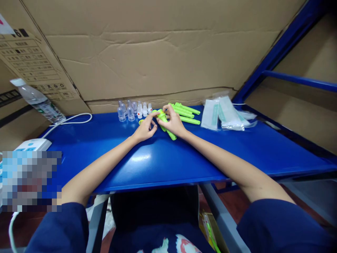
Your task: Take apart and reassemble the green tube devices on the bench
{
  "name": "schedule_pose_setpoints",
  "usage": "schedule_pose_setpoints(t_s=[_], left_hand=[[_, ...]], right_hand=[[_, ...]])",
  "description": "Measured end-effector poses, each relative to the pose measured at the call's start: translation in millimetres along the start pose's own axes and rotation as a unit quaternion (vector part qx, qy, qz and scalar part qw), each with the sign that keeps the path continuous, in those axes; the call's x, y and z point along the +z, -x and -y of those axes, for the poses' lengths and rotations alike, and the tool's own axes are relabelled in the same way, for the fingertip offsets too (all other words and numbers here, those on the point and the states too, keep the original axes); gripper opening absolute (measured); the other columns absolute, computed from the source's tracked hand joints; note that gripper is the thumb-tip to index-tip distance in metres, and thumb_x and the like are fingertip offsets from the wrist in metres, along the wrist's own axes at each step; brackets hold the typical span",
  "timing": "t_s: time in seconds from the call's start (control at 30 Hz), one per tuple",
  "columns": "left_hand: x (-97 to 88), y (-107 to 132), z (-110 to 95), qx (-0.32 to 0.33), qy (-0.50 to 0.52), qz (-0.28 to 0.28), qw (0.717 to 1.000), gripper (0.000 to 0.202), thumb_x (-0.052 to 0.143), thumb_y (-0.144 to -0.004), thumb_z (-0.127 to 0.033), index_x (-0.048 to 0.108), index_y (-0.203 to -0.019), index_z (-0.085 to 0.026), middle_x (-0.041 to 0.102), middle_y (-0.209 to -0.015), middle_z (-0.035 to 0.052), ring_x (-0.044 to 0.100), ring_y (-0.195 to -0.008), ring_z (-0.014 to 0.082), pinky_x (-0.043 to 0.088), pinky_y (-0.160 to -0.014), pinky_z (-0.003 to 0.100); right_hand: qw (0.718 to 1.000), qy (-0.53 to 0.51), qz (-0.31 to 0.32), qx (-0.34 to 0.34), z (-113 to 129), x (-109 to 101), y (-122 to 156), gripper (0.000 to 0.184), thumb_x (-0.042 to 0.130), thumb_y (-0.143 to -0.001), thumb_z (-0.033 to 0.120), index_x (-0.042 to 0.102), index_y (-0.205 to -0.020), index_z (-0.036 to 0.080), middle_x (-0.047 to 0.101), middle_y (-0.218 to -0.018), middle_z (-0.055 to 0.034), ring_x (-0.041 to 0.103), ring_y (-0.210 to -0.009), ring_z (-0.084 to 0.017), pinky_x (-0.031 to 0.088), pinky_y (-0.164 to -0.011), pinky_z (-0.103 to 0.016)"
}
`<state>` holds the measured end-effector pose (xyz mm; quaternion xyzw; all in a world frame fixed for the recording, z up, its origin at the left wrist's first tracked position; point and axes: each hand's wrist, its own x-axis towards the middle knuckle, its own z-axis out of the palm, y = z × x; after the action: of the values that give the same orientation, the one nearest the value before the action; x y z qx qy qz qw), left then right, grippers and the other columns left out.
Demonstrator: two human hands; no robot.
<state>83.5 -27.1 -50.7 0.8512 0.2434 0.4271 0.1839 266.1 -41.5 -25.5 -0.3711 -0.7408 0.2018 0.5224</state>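
Observation:
Both my hands meet over the middle of the blue table (pixel 168 158). My right hand (pixel 172 121) is closed around a bright green plastic tube (pixel 168 130) that slants toward me. My left hand (pixel 144 129) pinches at the tube's upper end with thumb and fingers. A small green ring (pixel 141 122) lies on the table beside my left hand. Just behind my hands lies a pile of more green tubes (pixel 186 112). To the left of that pile stand several small clear vials (pixel 131 110), some with white caps.
Clear plastic packets (pixel 223 114) lie at the back right. A water bottle (pixel 39 102) leans at the far left, beside a white cable (pixel 71 121) and a power strip (pixel 33 144). Cardboard (pixel 158 52) walls the back. A blue rack frame (pixel 289 77) stands right.

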Motion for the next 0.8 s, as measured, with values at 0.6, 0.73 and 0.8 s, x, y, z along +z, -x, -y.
schedule_pose_setpoints(t_s=[0.6,0.73,0.8], left_hand=[[-2.1,-1.5,-2.0,-0.015,0.030,0.001,0.999,0.056,0.057,-0.083,-0.012,0.045,-0.137,-0.021,0.066,-0.094,0.0040,0.063,-0.071,0.0125,0.048,-0.057,0.021],[0.5,-0.3,0.8,-0.028,0.042,-0.004,0.999,0.056,0.059,-0.081,-0.014,0.042,-0.134,-0.021,0.065,-0.099,0.0035,0.063,-0.068,0.0101,0.047,-0.056,0.020],[2.1,0.3,2.4,-0.032,0.042,-0.010,0.999,0.057,0.061,-0.081,-0.015,0.041,-0.133,-0.021,0.065,-0.111,0.0069,0.063,-0.069,0.0095,0.047,-0.056,0.020]], right_hand=[[1.000,-0.004,0.005,-0.004,-2.7,2.6,1.8,0.039,0.069,-0.081,0.045,0.043,-0.105,0.026,0.062,-0.087,-0.0004,0.062,-0.071,-0.017,0.054,-0.068,-0.033],[1.000,-0.017,0.012,-0.004,-5.0,3.1,0.2,0.039,0.069,-0.082,0.047,0.044,-0.104,0.026,0.062,-0.096,-0.0035,0.064,-0.079,-0.019,0.056,-0.073,-0.036],[1.000,-0.020,0.010,-0.008,-5.8,3.4,-0.4,0.038,0.068,-0.083,0.047,0.044,-0.104,0.025,0.061,-0.098,-0.0044,0.064,-0.083,-0.020,0.056,-0.077,-0.037]])
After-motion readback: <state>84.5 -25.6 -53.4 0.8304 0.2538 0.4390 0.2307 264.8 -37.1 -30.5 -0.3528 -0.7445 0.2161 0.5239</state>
